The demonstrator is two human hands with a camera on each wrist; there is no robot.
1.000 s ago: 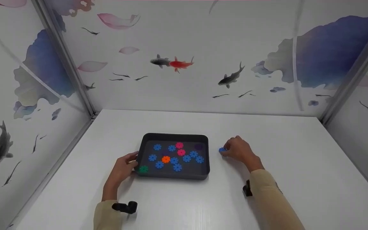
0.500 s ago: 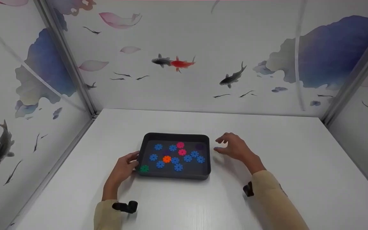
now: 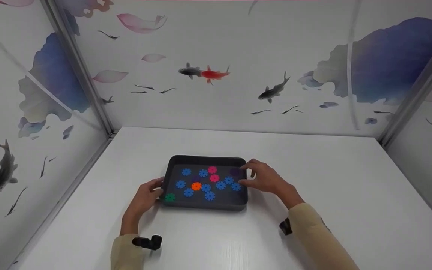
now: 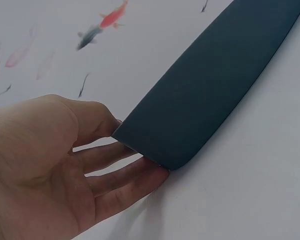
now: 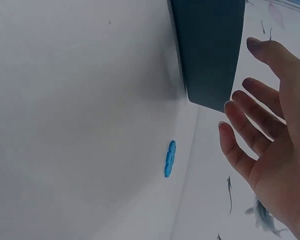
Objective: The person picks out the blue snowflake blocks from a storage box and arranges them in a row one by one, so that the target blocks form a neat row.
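A dark grey tray [image 3: 204, 205] lies on the white table, holding several notched plastic discs: many blue discs [image 3: 210, 195], two pink discs [image 3: 214, 178], an orange disc [image 3: 196, 186], a green disc [image 3: 170, 197] and dark purple ones. My left hand [image 3: 143, 197] rests its fingertips against the tray's left end, fingers fairly straight. At the opposite end, my right hand [image 3: 264, 180] has its thumb and fingers spread at the right rim, nothing between them. One blue disc [image 5: 170, 159] shows outside the tray in the right wrist view; the head view does not show it.
White panels printed with fish, petals and blue washes enclose the table [image 3: 216, 240] at the back and sides. Metal posts [image 3: 101, 116] stand at the corners. Each sleeve carries a small black wrist device [image 3: 147, 243].
My right hand was pinching a blue disc right of the tray, then its fingers opened and it moved left to the tray's right rim. The left hand has stayed put.
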